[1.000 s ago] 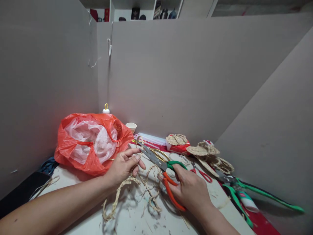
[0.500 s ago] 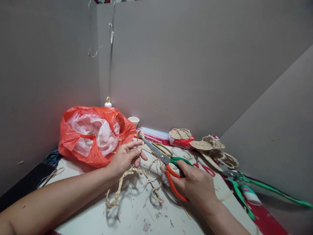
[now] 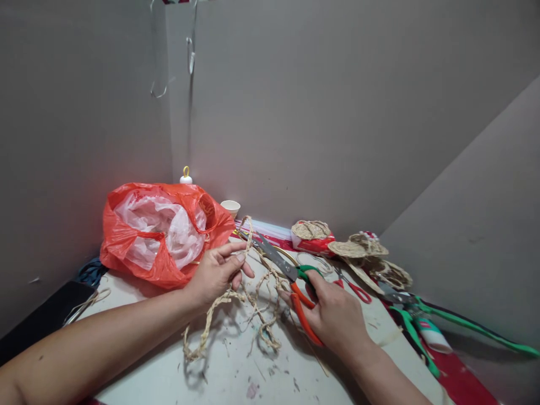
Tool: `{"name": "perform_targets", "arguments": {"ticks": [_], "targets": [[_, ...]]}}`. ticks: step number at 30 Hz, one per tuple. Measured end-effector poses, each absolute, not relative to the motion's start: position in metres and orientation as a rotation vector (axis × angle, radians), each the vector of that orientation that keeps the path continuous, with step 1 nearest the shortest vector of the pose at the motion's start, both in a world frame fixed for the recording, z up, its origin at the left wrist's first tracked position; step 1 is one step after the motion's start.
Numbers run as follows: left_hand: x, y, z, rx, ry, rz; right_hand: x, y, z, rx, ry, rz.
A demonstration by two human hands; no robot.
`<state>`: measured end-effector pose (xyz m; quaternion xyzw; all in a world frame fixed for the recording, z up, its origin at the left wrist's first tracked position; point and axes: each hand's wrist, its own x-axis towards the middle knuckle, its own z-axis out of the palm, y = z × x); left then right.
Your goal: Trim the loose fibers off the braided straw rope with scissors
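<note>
Between the thumb and fingers of my left hand [image 3: 223, 269] is a braided straw cord [image 3: 205, 332]. One end of it sticks up above the fingertips, and the rest loops down over the table. My right hand [image 3: 333, 306] grips scissors [image 3: 282, 263] with one green and one orange handle. Their blades point up and left, a little apart, close to the cord's raised end. Loose frayed strands [image 3: 265, 326] hang and lie between the two hands. Whether the blades touch any strand I cannot tell.
An orange-red plastic bag [image 3: 126, 247] with white plastic inside stands at the left. Behind are a small white cup [image 3: 230, 207] and grey walls. Woven straw soles [image 3: 311, 229], red-handled scissors [image 3: 358, 292] and green-handled cutters [image 3: 411, 326] lie to the right on the white table [image 3: 236, 382].
The scissors have drawn back slightly to the right, away from the cord's tip. The cord's end now stands up more plainly above my left fingers, which have stayed in place.
</note>
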<state>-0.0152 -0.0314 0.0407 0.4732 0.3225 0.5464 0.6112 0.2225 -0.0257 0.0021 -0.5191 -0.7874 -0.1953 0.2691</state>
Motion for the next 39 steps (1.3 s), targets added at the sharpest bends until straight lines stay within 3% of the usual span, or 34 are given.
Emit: {"name": "perform_targets", "arguments": {"ticks": [21, 24, 31, 35, 39], "targets": [[-0.012, -0.033, 0.037, 1.068, 0.796, 1.286, 0.222, -0.028, 0.000, -1.344, -2.036, -0.704], [-0.013, -0.033, 0.041, 1.058, 0.804, 1.268, 0.218, -0.030, 0.000, -1.380, -1.990, -0.389], [-0.007, -0.044, 0.039, 1.138, 0.766, 1.071, 0.187, -0.044, 0.021, -1.176, -1.293, 1.066], [-0.001, -0.058, 0.032, 1.281, 0.762, 0.915, 0.175, -0.055, 0.031, -0.918, -1.108, 1.351], [0.002, -0.067, 0.034, 1.407, 0.836, 0.852, 0.173, -0.060, 0.034, -0.841, -1.114, 1.391]]}}
